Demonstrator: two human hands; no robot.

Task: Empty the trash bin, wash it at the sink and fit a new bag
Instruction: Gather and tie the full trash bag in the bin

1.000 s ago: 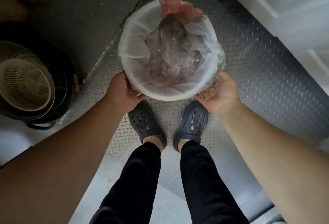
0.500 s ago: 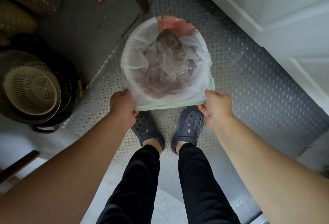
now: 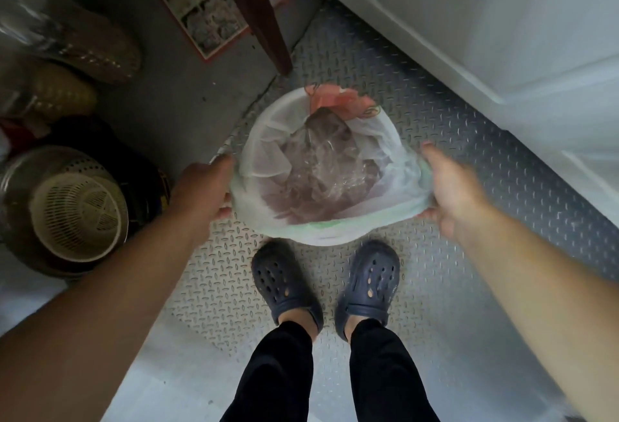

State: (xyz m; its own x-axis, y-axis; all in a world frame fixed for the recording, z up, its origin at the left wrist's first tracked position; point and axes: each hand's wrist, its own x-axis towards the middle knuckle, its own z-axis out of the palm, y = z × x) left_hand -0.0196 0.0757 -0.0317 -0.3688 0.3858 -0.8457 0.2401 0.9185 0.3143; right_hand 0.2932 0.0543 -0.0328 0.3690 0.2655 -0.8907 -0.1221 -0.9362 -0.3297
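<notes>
A round pale green trash bin [image 3: 321, 226] stands on the metal tread-plate floor just ahead of my feet. A white translucent trash bag [image 3: 268, 140] lines it and folds over the rim. Crumpled clear plastic [image 3: 330, 167] and an orange scrap [image 3: 335, 102] lie inside. My left hand [image 3: 204, 190] grips the bag's folded edge on the bin's left side, back of the hand up. On the right side, my right hand [image 3: 450, 193] holds the bunched bag edge between thumb and fingers.
A cream colander [image 3: 77, 213] sits in stacked metal pots at the left. Beyond the bin are a dark wooden leg [image 3: 264, 19] and a printed sheet [image 3: 201, 9]. A white door [image 3: 502, 36] runs along the right. My dark clogs [image 3: 284, 282] stand behind the bin.
Both hands have slid from the bin's near rim out to its left and right sides. The bag edge is now bunched up at the right hand.
</notes>
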